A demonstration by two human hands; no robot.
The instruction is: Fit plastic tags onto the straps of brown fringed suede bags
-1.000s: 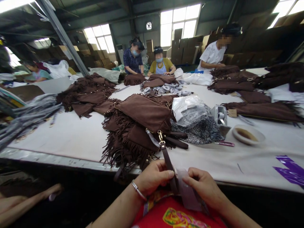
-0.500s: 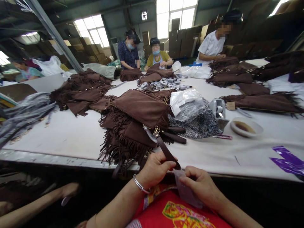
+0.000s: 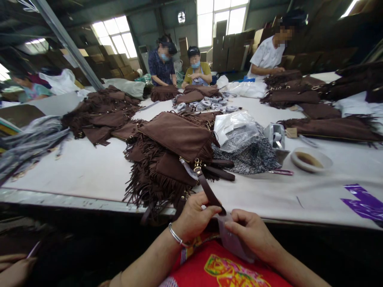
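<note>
My left hand (image 3: 197,213) pinches the lower end of a dark brown wrist strap (image 3: 208,189). Gold hardware joins this strap to a brown fringed bag (image 3: 176,133), which tops a pile of similar bags at the table edge. Between the fingers of my right hand (image 3: 249,231) is a thin translucent plastic sleeve (image 3: 231,239) that hangs down over my lap. The sleeve's upper end meets the strap's tip; whether the strap is inside it I cannot tell.
Right of the pile lie a speckled cloth (image 3: 245,153) with clear plastic on it, a tape dispenser (image 3: 274,137) and a round dish (image 3: 311,159). More brown bags (image 3: 101,113) are heaped at left. Co-workers stand or sit across the table; another person's hand (image 3: 18,267) is at lower left.
My hands have barely moved, and the strap end sits slightly lower. At lower left, the other person's arm has drawn back to the left.
</note>
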